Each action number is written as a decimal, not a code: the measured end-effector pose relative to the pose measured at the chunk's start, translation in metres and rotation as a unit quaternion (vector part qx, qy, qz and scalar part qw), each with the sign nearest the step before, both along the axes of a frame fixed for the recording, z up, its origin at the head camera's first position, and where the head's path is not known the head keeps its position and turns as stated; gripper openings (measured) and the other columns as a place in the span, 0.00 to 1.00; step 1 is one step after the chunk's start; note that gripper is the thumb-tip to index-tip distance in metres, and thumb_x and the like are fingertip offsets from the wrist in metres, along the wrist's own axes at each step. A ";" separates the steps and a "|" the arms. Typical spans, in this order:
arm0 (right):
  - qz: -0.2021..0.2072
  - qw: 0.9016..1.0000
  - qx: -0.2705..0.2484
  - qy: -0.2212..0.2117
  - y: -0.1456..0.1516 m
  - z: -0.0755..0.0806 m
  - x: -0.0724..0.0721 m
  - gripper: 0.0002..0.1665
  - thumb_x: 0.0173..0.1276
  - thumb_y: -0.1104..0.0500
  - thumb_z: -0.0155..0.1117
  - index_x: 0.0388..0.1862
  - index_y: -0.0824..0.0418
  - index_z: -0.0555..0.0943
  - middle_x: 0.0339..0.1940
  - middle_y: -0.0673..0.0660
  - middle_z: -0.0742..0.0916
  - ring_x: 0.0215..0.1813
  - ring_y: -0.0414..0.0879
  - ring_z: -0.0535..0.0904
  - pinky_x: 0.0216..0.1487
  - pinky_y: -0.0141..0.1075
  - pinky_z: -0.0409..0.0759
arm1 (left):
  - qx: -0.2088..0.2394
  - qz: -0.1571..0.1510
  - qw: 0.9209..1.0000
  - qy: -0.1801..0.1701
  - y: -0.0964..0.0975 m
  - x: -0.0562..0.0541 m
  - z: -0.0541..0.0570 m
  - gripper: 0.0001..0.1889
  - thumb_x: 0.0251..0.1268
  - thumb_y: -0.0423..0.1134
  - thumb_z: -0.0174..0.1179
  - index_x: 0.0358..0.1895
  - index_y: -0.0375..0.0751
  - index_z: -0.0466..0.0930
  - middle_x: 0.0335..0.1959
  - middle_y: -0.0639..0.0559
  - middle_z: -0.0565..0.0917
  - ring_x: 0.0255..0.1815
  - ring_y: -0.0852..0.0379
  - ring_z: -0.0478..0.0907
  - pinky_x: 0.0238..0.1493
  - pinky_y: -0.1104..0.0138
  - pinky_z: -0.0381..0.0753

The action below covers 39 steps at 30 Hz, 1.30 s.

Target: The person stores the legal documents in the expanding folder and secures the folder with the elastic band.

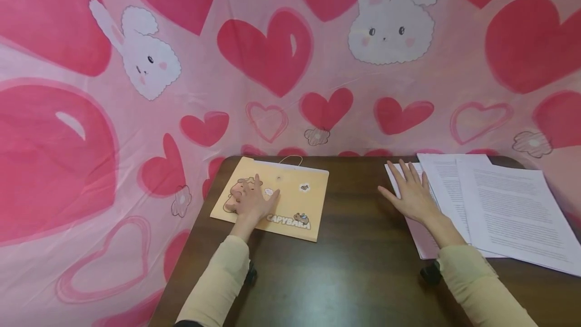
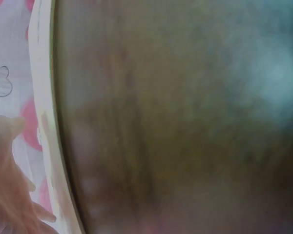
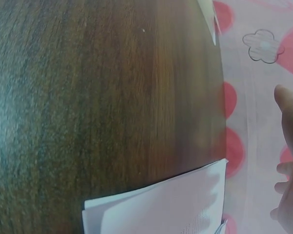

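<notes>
Legibly "CAPYBARA" on yellow folder (image 1: 294,202)

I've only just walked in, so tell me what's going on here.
Somebody's left hand is spread over a yellow capybara folder on the left side of a dark wooden table. The right hand is spread over the left edge of some overlapping printed sheets on the right side. Neither hand grips anything; whether they touch what lies beneath is hard to tell.
</notes>
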State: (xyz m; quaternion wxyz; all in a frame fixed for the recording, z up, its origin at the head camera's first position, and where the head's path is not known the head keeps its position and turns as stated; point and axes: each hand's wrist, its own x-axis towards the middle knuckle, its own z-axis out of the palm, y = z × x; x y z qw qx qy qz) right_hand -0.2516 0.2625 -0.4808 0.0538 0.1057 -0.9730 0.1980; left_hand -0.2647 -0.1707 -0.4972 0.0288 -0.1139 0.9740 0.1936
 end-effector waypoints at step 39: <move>0.115 0.989 -0.043 -0.079 -0.105 -0.035 -0.016 0.49 0.79 0.37 0.67 0.87 0.61 0.66 0.88 0.74 0.66 0.89 0.76 0.57 0.84 0.80 0.52 | -0.040 -0.100 0.992 -0.067 -0.004 -0.005 -0.013 0.53 0.69 0.74 0.59 0.90 0.54 0.55 0.93 0.32 0.45 0.89 0.14 0.33 0.73 0.10 0.39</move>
